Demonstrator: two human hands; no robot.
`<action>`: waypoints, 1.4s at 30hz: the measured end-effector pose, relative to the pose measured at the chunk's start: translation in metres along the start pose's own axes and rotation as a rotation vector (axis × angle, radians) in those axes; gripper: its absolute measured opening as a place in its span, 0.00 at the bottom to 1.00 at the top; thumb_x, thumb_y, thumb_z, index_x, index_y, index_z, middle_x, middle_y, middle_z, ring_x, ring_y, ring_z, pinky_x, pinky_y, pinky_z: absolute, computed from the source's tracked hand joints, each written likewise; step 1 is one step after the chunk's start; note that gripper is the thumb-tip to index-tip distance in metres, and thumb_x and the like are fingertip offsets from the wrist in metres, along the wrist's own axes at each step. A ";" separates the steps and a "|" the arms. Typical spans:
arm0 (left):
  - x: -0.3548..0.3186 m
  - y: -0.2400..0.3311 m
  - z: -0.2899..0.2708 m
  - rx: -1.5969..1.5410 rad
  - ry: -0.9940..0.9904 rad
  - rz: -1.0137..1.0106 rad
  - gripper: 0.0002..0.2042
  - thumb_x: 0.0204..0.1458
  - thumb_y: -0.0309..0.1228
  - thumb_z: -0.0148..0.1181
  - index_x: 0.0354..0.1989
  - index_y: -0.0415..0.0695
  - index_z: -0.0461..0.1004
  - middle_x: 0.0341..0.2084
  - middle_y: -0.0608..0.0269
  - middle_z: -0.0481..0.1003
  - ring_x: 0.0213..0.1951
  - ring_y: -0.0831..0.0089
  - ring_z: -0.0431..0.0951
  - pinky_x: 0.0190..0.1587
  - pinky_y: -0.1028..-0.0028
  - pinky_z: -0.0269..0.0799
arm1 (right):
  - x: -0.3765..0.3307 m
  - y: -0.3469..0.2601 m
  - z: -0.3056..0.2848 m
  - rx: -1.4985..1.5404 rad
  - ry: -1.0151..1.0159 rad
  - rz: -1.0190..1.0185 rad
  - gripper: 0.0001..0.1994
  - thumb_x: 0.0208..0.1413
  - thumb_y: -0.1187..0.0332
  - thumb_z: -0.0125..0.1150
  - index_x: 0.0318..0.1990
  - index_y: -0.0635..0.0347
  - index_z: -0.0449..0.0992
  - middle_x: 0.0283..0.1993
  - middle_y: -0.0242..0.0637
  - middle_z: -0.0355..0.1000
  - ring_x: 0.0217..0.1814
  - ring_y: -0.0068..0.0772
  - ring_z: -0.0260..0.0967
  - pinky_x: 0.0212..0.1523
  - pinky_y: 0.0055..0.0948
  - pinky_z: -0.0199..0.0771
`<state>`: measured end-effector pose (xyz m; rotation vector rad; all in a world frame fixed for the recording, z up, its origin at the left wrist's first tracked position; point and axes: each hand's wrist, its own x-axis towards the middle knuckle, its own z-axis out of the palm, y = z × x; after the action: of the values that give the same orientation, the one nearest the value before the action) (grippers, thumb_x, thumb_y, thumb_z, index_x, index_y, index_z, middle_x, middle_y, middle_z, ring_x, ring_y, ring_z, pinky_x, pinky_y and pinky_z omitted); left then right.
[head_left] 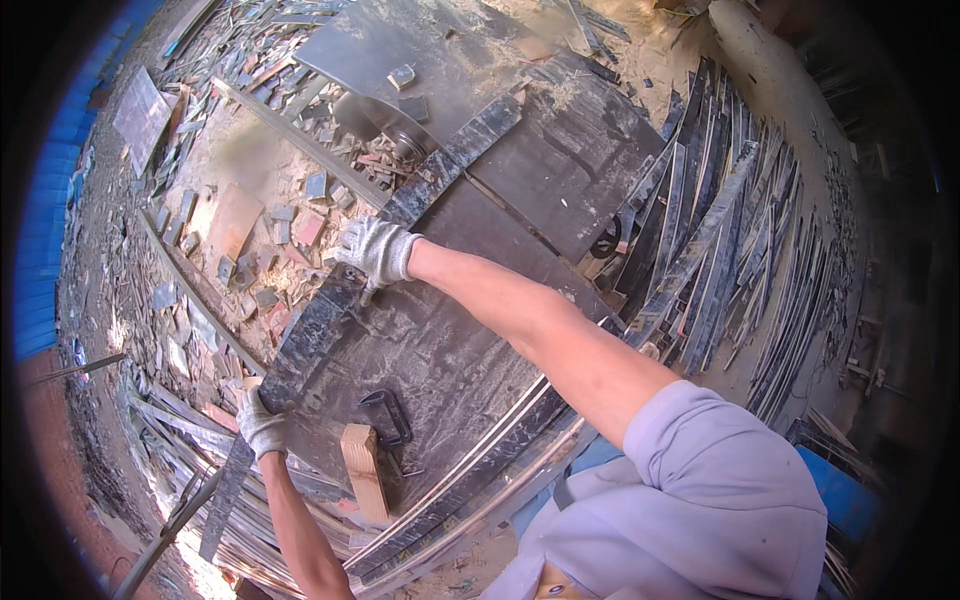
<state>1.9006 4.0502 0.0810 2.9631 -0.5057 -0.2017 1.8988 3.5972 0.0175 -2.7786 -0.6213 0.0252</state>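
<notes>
From the head camera, a long dark stone strip [340, 300] runs diagonally across a dusty saw table [450, 350], from the near left up toward the far right, where its far end reaches the round saw blade [385, 125]. The blade is half sunk in the table and partly masked by dust and offcuts, so its edge is hard to make out.

The right hand [375, 250], in a white knit glove, lies on the middle of the strip with fingers curled over its left edge; the palm hides the stone beneath it, and how firmly it grips cannot be told. The left hand [260, 422], gloved the same way, is closed around the strip's near part at the table's near left edge. Below that hand the strip juts past the table and its near tip blurs into the rubble.

On the table near the left hand stands a wooden block [365, 470], and just beside it lies a black clamp [388, 412], its lower part hidden behind the block.

To the left, the ground is strewn with broken tile pieces [270, 230], too many and too small to tell apart. To the right, a stack of cut dark strips [700, 220] leans in rows, its far part bent and darkened by the lens rim. The person's pale sleeve [700, 480] covers the table's near right corner.
</notes>
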 end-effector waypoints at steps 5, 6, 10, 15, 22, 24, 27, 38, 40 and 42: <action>-0.016 0.010 -0.024 0.175 0.100 0.013 0.41 0.29 0.44 0.89 0.56 0.46 0.75 0.47 0.51 0.79 0.50 0.45 0.78 0.54 0.51 0.72 | -0.005 -0.004 -0.020 -0.049 0.088 -0.010 0.31 0.47 0.51 0.77 0.59 0.53 0.78 0.58 0.47 0.77 0.64 0.51 0.73 0.66 0.49 0.71; -0.014 0.015 -0.025 0.184 0.118 0.058 0.42 0.29 0.45 0.89 0.56 0.46 0.75 0.47 0.50 0.80 0.50 0.45 0.79 0.55 0.51 0.72 | -0.002 0.000 -0.026 -0.114 0.101 -0.010 0.31 0.48 0.54 0.77 0.59 0.53 0.78 0.58 0.46 0.77 0.63 0.51 0.74 0.65 0.48 0.72; -0.020 0.023 -0.036 0.277 0.349 0.132 0.43 0.31 0.46 0.89 0.59 0.47 0.74 0.46 0.52 0.79 0.51 0.46 0.79 0.57 0.48 0.71 | 0.019 0.004 -0.044 -0.169 0.233 0.029 0.22 0.54 0.63 0.68 0.57 0.55 0.77 0.55 0.45 0.78 0.63 0.51 0.74 0.70 0.52 0.67; -0.129 -0.014 -0.066 0.319 0.531 -0.043 0.34 0.45 0.33 0.75 0.66 0.51 0.72 0.42 0.56 0.77 0.43 0.52 0.77 0.49 0.51 0.72 | 0.014 -0.112 -0.104 -0.278 0.333 -0.102 0.15 0.56 0.70 0.60 0.50 0.61 0.80 0.45 0.49 0.78 0.49 0.47 0.76 0.51 0.51 0.75; -0.207 0.038 -0.170 0.256 1.217 -0.258 0.35 0.59 0.40 0.71 0.74 0.47 0.66 0.70 0.56 0.65 0.72 0.54 0.64 0.78 0.45 0.54 | -0.144 -0.239 -0.162 -0.064 0.551 -0.065 0.23 0.36 0.66 0.82 0.41 0.53 0.77 0.32 0.38 0.74 0.35 0.46 0.75 0.37 0.45 0.74; -0.235 0.055 -0.166 -0.096 1.370 -0.541 0.40 0.65 0.50 0.65 0.79 0.42 0.58 0.74 0.52 0.60 0.75 0.50 0.61 0.78 0.46 0.56 | -0.170 -0.276 -0.165 -0.106 0.585 0.009 0.24 0.35 0.66 0.83 0.42 0.53 0.77 0.33 0.38 0.75 0.36 0.47 0.75 0.38 0.46 0.74; -0.269 0.085 -0.174 -2.095 0.939 -0.121 0.39 0.69 0.44 0.62 0.81 0.43 0.49 0.72 0.51 0.64 0.75 0.51 0.64 0.75 0.49 0.65 | -0.204 -0.324 -0.170 -0.053 0.576 0.100 0.23 0.37 0.65 0.83 0.42 0.52 0.79 0.34 0.38 0.76 0.36 0.49 0.76 0.39 0.46 0.75; -0.304 0.168 -0.259 -1.823 0.749 0.099 0.49 0.55 0.18 0.70 0.83 0.54 0.46 0.74 0.57 0.62 0.61 0.60 0.77 0.58 0.59 0.82 | -0.255 -0.413 -0.152 1.072 -0.116 0.305 0.30 0.38 0.55 0.85 0.47 0.65 0.83 0.37 0.41 0.83 0.40 0.26 0.77 0.47 0.34 0.78; -0.305 0.169 -0.276 -1.669 0.791 0.085 0.49 0.54 0.16 0.70 0.82 0.52 0.48 0.73 0.58 0.64 0.56 0.63 0.80 0.54 0.64 0.82 | -0.247 -0.434 -0.148 1.104 -0.124 0.224 0.29 0.43 0.54 0.83 0.48 0.65 0.83 0.41 0.42 0.84 0.43 0.28 0.78 0.50 0.35 0.78; -0.287 0.171 -0.283 -1.603 0.764 0.129 0.54 0.49 0.10 0.66 0.85 0.57 0.47 0.72 0.54 0.64 0.47 0.72 0.79 0.46 0.73 0.82 | -0.240 -0.443 -0.149 1.137 -0.154 0.171 0.34 0.48 0.49 0.81 0.57 0.63 0.80 0.48 0.45 0.83 0.51 0.33 0.79 0.56 0.37 0.78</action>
<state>1.6212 4.0167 0.4162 1.2618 -0.1988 0.3702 1.5093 3.8378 0.2765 -1.7111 -0.2490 0.4713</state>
